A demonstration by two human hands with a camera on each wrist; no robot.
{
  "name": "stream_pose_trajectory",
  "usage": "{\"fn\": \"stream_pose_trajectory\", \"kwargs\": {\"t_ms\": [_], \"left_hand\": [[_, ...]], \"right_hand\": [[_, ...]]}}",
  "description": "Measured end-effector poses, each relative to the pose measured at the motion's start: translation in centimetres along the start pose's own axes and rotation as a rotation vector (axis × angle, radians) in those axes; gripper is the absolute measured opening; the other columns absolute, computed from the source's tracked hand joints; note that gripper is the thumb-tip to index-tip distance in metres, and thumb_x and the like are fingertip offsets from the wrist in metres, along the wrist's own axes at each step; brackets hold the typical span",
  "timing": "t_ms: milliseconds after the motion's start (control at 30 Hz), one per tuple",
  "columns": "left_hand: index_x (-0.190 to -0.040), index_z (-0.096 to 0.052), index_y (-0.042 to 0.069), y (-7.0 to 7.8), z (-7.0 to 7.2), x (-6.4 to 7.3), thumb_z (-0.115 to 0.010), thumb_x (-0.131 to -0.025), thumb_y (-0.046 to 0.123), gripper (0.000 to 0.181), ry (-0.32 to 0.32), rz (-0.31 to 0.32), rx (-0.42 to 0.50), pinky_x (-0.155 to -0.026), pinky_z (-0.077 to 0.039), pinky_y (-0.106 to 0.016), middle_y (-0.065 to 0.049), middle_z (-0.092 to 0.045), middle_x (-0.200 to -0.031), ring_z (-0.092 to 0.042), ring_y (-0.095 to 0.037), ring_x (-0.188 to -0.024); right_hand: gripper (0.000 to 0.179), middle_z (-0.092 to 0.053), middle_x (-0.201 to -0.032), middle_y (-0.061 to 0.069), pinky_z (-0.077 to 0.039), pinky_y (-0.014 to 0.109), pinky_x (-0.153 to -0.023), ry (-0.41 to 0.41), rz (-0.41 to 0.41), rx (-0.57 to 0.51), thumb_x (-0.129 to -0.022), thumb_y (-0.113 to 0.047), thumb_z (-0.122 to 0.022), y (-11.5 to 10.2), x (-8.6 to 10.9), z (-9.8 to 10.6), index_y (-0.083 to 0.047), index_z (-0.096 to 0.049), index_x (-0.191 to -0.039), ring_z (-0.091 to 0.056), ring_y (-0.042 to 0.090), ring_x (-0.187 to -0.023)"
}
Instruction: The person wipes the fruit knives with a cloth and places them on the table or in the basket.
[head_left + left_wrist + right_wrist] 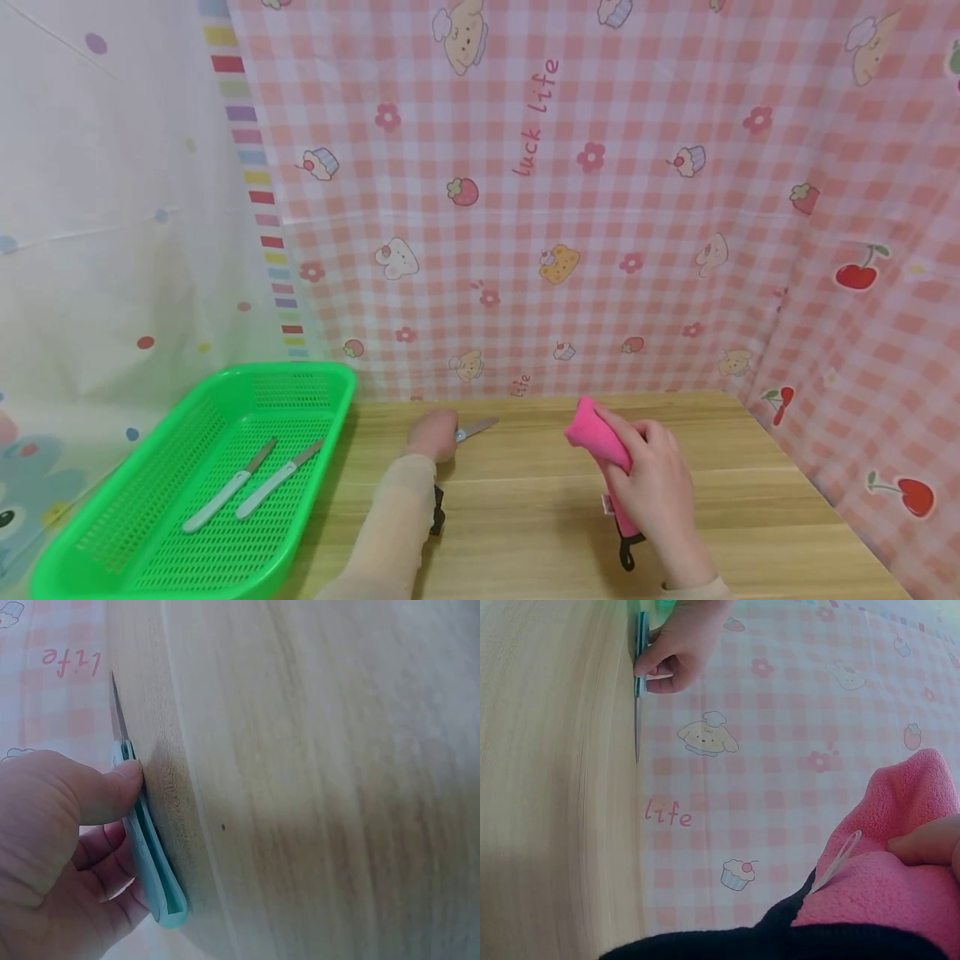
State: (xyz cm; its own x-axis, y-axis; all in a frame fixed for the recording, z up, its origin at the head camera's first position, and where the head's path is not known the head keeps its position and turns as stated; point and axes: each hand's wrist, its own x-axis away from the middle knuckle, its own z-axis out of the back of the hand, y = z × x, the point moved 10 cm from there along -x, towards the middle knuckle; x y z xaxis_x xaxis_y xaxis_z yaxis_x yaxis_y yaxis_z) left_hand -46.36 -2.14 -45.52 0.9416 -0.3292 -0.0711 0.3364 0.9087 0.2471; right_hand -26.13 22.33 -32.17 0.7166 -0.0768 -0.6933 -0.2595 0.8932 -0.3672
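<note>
At the far side of the table, my left hand point(433, 435) grips a folding knife point(154, 862) by its pale teal handle. Its thumb lies along the handle's front end. The blade point(480, 427) is out and points right in the head view. My right hand point(656, 479) holds a bunched pink cloth point(600, 435) with dark trim and a hanging loop, over the right half of the table. In the right wrist view the cloth point(911, 795) fills the lower right, with a few fingers point(930, 841) pressed into it.
A green plastic basket point(345, 379) stands at the left, with two pale-handled knives, one knife point(221, 500) left of the other knife point(277, 492). The wooden table point(525, 517) ends at a pink checked curtain point(510, 233) behind and to the right.
</note>
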Motion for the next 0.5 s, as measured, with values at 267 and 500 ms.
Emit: {"fn": "stream_pose_trajectory", "kwargs": {"t_ms": [267, 500], "left_hand": [[-0.097, -0.065, 0.002, -0.10, -0.23, 0.12, -0.069, -0.086, -0.001, 0.012, -0.031, 0.014, 0.002, -0.081, -0.053, -0.045, -0.010, -0.064, -0.087, -0.061, -0.026, -0.084], [-0.092, -0.064, 0.004, 0.12, 0.14, 0.58, -0.069, -0.088, 0.000, 0.007, -0.022, 0.018, 0.059, -0.080, -0.054, -0.045, -0.010, -0.065, -0.088, -0.062, -0.025, -0.080]], "right_hand": [[0.061, -0.058, -0.095, 0.014, -0.044, 0.045, -0.066, -0.008, -0.004, -0.005, -0.069, -0.003, -0.086, 0.07, -0.02, 0.00, -0.020, -0.068, -0.126, -0.053, 0.031, -0.085], [0.060, -0.059, -0.095, 0.013, -0.044, 0.045, -0.066, -0.008, -0.002, 0.001, -0.071, -0.005, -0.086, 0.17, 0.01, -0.05, -0.019, -0.068, -0.126, -0.053, 0.031, -0.085]]}}
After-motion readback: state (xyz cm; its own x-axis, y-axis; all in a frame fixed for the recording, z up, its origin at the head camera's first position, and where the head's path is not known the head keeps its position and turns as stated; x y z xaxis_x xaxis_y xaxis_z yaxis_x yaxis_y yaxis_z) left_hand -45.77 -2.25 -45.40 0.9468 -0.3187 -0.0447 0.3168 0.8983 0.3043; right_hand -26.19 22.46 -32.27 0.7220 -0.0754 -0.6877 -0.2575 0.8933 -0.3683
